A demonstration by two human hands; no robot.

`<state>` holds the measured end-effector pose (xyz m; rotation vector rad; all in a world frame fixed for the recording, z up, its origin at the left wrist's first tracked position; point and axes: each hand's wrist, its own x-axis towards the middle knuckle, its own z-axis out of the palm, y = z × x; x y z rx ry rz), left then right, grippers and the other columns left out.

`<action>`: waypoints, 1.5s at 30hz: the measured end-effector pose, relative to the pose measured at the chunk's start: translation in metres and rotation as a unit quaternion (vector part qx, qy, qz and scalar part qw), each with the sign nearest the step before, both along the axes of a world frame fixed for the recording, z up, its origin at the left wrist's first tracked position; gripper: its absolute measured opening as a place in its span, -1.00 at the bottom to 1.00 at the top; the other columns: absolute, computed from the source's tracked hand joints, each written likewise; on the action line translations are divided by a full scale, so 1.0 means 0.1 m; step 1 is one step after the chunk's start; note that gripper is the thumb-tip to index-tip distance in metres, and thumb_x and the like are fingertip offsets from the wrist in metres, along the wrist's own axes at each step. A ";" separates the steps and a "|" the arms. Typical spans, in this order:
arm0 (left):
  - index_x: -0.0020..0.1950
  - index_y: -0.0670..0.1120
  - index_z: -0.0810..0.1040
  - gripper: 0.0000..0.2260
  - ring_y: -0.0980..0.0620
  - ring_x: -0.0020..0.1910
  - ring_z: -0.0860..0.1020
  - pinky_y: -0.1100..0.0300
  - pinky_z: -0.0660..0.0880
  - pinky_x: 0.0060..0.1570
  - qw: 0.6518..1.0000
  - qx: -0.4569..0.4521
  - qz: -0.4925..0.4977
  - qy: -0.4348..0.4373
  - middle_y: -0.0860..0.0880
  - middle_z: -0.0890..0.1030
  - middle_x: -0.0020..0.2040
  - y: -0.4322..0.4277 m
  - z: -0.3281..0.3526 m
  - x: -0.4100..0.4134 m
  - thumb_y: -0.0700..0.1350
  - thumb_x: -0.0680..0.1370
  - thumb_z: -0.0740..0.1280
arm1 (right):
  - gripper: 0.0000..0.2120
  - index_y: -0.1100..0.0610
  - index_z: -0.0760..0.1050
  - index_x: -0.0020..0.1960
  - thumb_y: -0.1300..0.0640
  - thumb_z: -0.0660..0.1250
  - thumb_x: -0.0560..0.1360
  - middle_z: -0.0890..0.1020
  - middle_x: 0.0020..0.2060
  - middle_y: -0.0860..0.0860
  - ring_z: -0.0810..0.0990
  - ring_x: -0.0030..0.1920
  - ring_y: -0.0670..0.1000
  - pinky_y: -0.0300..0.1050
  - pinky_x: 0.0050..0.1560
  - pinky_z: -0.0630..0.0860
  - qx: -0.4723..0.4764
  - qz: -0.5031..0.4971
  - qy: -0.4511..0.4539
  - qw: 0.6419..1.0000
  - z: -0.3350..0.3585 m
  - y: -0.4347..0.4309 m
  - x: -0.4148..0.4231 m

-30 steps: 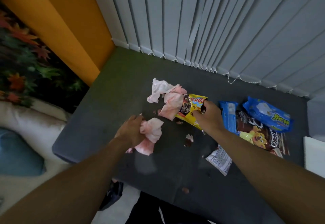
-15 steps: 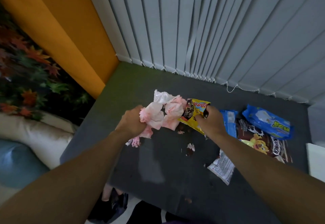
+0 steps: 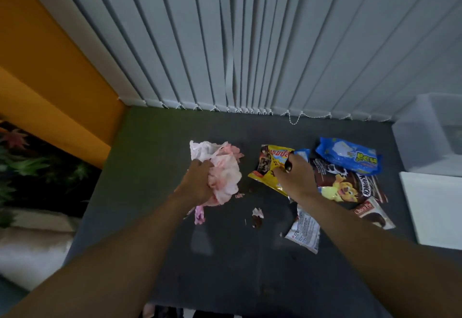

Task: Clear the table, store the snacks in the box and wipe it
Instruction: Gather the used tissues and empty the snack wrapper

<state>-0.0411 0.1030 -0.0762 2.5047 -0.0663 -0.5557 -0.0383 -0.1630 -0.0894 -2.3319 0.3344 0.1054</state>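
On the dark grey table (image 3: 225, 267), my left hand (image 3: 196, 184) grips a bunch of crumpled pink-stained tissues (image 3: 223, 170). My right hand (image 3: 296, 179) holds a yellow snack wrapper (image 3: 268, 165) lying on the table. To its right lie a blue snack pack (image 3: 350, 155), a brown Krunch bag (image 3: 342, 182), a Choco Pie pack (image 3: 373, 214) and a white wrapper (image 3: 303, 231). A clear plastic box (image 3: 430, 135) stands at the far right. Small tissue scraps and a dark crumb (image 3: 257, 216) lie between my arms.
Vertical blinds (image 3: 250, 42) hang behind the table. A white lid or board (image 3: 435, 207) lies at the right edge. An orange wall and a leaf-patterned cushion (image 3: 37, 167) are on the left, beside a pale sofa.
My left hand has gathered the separate tissues into one bunch and moved it away from the yellow wrapper. The view tilted up, bringing the clear box into sight. My right hand stays on the wrapper.
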 end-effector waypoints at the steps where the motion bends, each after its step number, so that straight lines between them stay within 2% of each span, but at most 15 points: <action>1: 0.32 -0.16 0.50 -0.47 -0.10 0.19 0.53 0.23 0.40 0.06 1.000 0.005 0.002 -0.004 -0.12 0.54 0.23 -0.01 -0.01 0.01 -0.12 0.38 0.51 | -0.80 0.23 0.36 -0.25 0.19 0.36 0.41 0.46 -0.36 0.08 0.40 -0.34 0.02 -0.05 -0.34 0.28 -0.007 -0.001 0.002 1.000 0.00 0.00 0.00; 7: 0.18 -0.13 0.60 -0.63 -0.16 0.12 0.61 0.00 0.55 0.12 1.000 -0.015 -0.009 -0.011 -0.09 0.67 0.09 0.07 0.01 0.05 -0.15 0.37 0.43 | -0.76 0.17 0.32 -0.31 0.20 0.37 0.41 0.44 -0.41 0.05 0.40 -0.37 0.02 -0.10 -0.36 0.28 -0.011 -0.010 -0.007 1.000 0.03 0.03 -0.02; 11: 0.07 -0.11 0.59 -0.75 -0.18 0.01 0.62 0.03 0.54 -0.01 0.999 -0.010 -0.008 -0.042 -0.10 0.68 -0.02 0.08 0.08 0.11 -0.23 0.40 0.42 | -0.79 0.22 0.36 -0.30 0.21 0.37 0.41 0.44 -0.41 0.04 0.42 -0.37 0.03 -0.11 -0.38 0.29 -0.012 -0.016 -0.007 1.000 0.06 0.04 -0.01; 15: -0.02 -0.07 0.60 -0.80 -0.16 -0.06 0.63 0.14 0.44 -0.14 0.998 0.027 -0.003 -0.062 -0.06 0.67 -0.11 0.10 0.10 0.18 -0.23 0.38 0.42 | -0.82 0.29 0.40 -0.24 0.22 0.36 0.42 0.50 -0.34 0.13 0.49 -0.30 0.11 -0.02 -0.30 0.39 -0.011 -0.021 -0.011 1.000 0.12 0.04 0.01; 18: -0.09 -0.06 0.59 -0.83 -0.15 -0.10 0.64 0.11 0.50 -0.16 0.996 0.020 -0.008 -0.087 -0.03 0.66 -0.17 0.12 0.10 0.25 -0.23 0.36 0.43 | -0.85 0.28 0.44 -0.21 0.21 0.36 0.41 0.54 -0.31 0.14 0.54 -0.26 0.13 0.01 -0.26 0.45 -0.006 -0.026 -0.014 1.000 0.13 0.04 0.04; 22: -0.07 -0.05 0.64 -0.79 -0.13 -0.12 0.65 0.14 0.50 -0.17 0.991 0.032 0.000 -0.130 -0.03 0.69 -0.17 0.12 0.11 0.37 -0.24 0.33 0.45 | -0.86 0.27 0.47 -0.19 0.20 0.37 0.41 0.57 -0.30 0.14 0.56 -0.24 0.12 0.04 -0.22 0.49 -0.001 -0.040 -0.011 0.999 0.10 0.03 0.08; 26: -0.25 -0.06 0.62 -0.91 -0.14 -0.25 0.63 0.03 0.58 -0.25 0.990 0.049 -0.022 -0.130 -0.04 0.65 -0.31 0.14 0.12 0.50 -0.21 0.29 0.42 | -0.89 0.27 0.50 -0.16 0.22 0.37 0.42 0.59 -0.29 0.13 0.58 -0.23 0.10 0.01 -0.21 0.50 0.002 -0.040 -0.014 0.999 0.09 0.02 0.08; 27: -0.26 -0.06 0.61 -0.93 -0.13 -0.27 0.61 0.04 0.56 -0.26 0.990 0.044 -0.025 -0.134 -0.06 0.62 -0.29 0.14 0.11 0.53 -0.17 0.28 0.43 | -0.89 0.27 0.51 -0.15 0.22 0.37 0.42 0.59 -0.28 0.13 0.58 -0.23 0.10 0.00 -0.21 0.49 0.001 -0.040 -0.015 0.999 0.08 0.02 0.08; 29: -0.15 -0.06 0.61 -0.87 -0.11 -0.19 0.56 0.09 0.51 -0.21 0.992 0.034 -0.003 -0.121 -0.10 0.54 -0.11 0.12 0.12 0.51 -0.12 0.34 0.47 | -0.89 0.27 0.52 -0.14 0.22 0.37 0.43 0.60 -0.27 0.12 0.58 -0.21 0.10 0.00 -0.19 0.50 0.000 -0.044 -0.014 0.999 0.08 0.03 0.09; 31: -0.03 -0.04 0.62 -0.81 -0.14 -0.09 0.58 0.08 0.51 -0.12 0.994 0.025 0.018 -0.106 -0.10 0.58 -0.03 0.12 0.11 0.50 -0.09 0.38 0.46 | -0.90 0.25 0.53 -0.13 0.21 0.37 0.42 0.61 -0.26 0.10 0.59 -0.21 0.09 0.04 -0.15 0.52 0.003 -0.045 -0.013 0.999 0.06 0.03 0.09; 33: -0.05 0.00 0.65 -0.82 -0.14 -0.07 0.64 0.02 0.59 -0.05 0.997 0.020 0.012 -0.077 -0.05 0.68 -0.09 0.12 0.13 0.47 -0.07 0.37 0.39 | -0.90 0.23 0.52 -0.14 0.20 0.36 0.42 0.61 -0.27 0.10 0.59 -0.22 0.09 0.05 -0.16 0.54 0.004 -0.047 -0.009 0.999 0.04 0.03 0.10; 36: -0.15 0.00 0.64 -0.88 -0.14 -0.09 0.65 -0.04 0.61 -0.06 0.998 0.041 -0.007 -0.042 -0.03 0.68 -0.16 0.12 0.19 0.43 -0.10 0.34 0.39 | -0.90 0.22 0.53 -0.14 0.18 0.35 0.42 0.61 -0.26 0.10 0.61 -0.21 0.09 0.06 -0.16 0.56 0.003 -0.043 -0.007 0.999 0.04 0.05 0.12; 40: 0.02 0.00 0.67 -0.81 -0.09 -0.03 0.63 0.02 0.57 0.00 0.997 0.060 -0.038 -0.033 -0.02 0.68 -0.07 0.12 0.17 0.32 -0.14 0.42 0.41 | -0.89 0.24 0.52 -0.12 0.19 0.35 0.43 0.61 -0.23 0.14 0.61 -0.18 0.11 0.07 -0.17 0.55 0.007 -0.026 -0.011 1.000 0.06 0.07 0.12; 43: -0.07 -0.05 0.66 -0.87 -0.10 -0.07 0.61 0.09 0.51 -0.07 0.998 0.037 -0.027 -0.039 -0.06 0.65 -0.11 0.14 0.18 0.26 -0.19 0.40 0.43 | -0.91 0.23 0.51 -0.16 0.19 0.35 0.43 0.60 -0.27 0.13 0.61 -0.20 0.11 0.05 -0.21 0.55 0.008 -0.014 -0.015 1.000 0.08 0.08 0.11; 45: -0.13 -0.04 0.61 -0.89 -0.11 -0.10 0.61 0.05 0.54 -0.09 0.998 0.043 -0.016 -0.037 -0.05 0.63 -0.14 0.14 0.19 0.21 -0.17 0.37 0.44 | -0.89 0.25 0.47 -0.19 0.20 0.34 0.42 0.57 -0.29 0.16 0.58 -0.23 0.14 0.05 -0.25 0.51 0.005 -0.014 -0.015 1.000 0.10 0.08 0.10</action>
